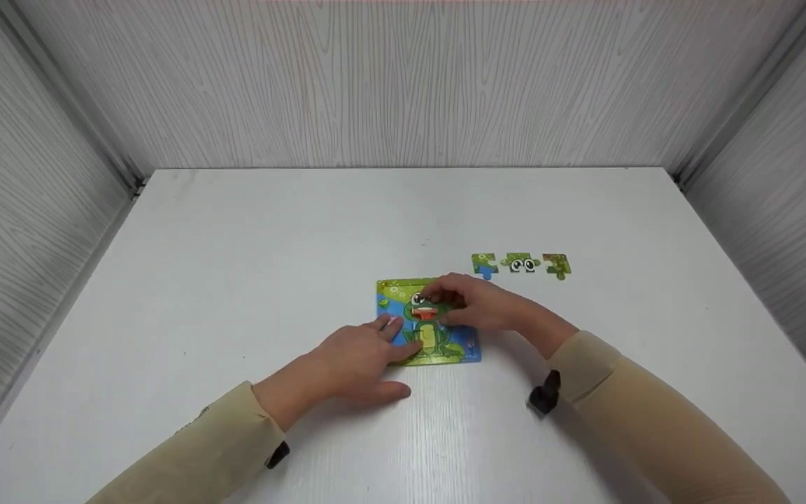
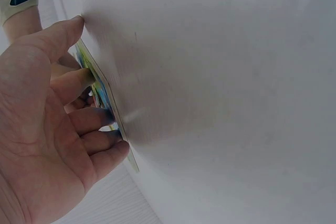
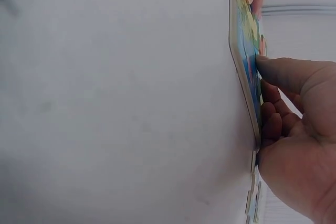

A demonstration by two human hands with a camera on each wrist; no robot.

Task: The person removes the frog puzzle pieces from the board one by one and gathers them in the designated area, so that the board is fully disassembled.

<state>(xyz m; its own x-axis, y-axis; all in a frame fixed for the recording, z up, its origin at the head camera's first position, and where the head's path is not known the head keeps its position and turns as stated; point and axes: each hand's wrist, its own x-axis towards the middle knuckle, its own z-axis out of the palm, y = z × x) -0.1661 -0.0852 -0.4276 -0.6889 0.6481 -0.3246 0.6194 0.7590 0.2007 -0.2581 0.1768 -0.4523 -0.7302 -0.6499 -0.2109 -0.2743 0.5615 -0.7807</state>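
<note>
A square frog puzzle [image 1: 428, 339] lies on the white table. My left hand [image 1: 357, 360] rests on its lower left part with fingers spread, the fingertips touching the surface and the thumb on the table beside it. Over the upper right part is my right hand [image 1: 480, 301], fingers curled, with thumb and fingertips at a puzzle piece [image 1: 425, 313] showing the frog's red mouth. That piece stands slightly proud of the board, seen edge-on in the right wrist view; part of it is hidden by the fingers. In the left wrist view, the left fingertips meet the puzzle's edge.
Right of the board and farther back, three loose pieces lie in a row: a green-blue piece [image 1: 485, 264], a piece with two eyes [image 1: 521, 264] and a green-brown piece [image 1: 557, 264]. Grey wood-grain panels [image 1: 403, 84] enclose the table at the back and sides.
</note>
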